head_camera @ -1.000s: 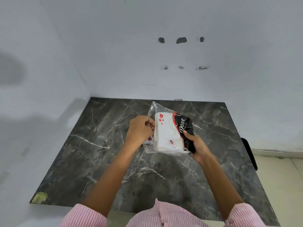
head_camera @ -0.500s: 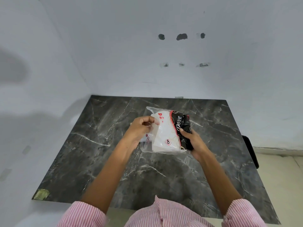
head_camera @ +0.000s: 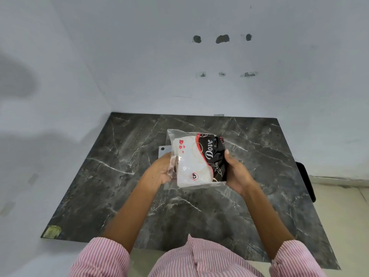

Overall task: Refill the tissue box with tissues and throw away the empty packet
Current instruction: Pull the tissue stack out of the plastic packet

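I hold a clear plastic tissue packet (head_camera: pixel 196 160) above the dark marble table (head_camera: pixel 119 176). It is white with red hearts on the left and black with the word "Dove" on the right, and white tissues fill it. My left hand (head_camera: pixel 162 169) grips the packet's left edge from underneath. My right hand (head_camera: pixel 236 172) holds its right side. A small grey flat piece (head_camera: pixel 164 151) with a dark dot peeks out behind the packet's left corner; I cannot tell what it is. No tissue box can be made out.
White walls (head_camera: pixel 179 76) close the table in at the back and on the left. A dark object (head_camera: pixel 306 178) hangs by the table's right edge over a pale floor. A yellowish patch (head_camera: pixel 52 231) marks the front left corner.
My left hand has left the packet's top left corner and dropped to grip its left edge from below. The packet has turned flatter toward me and sits slightly lower.
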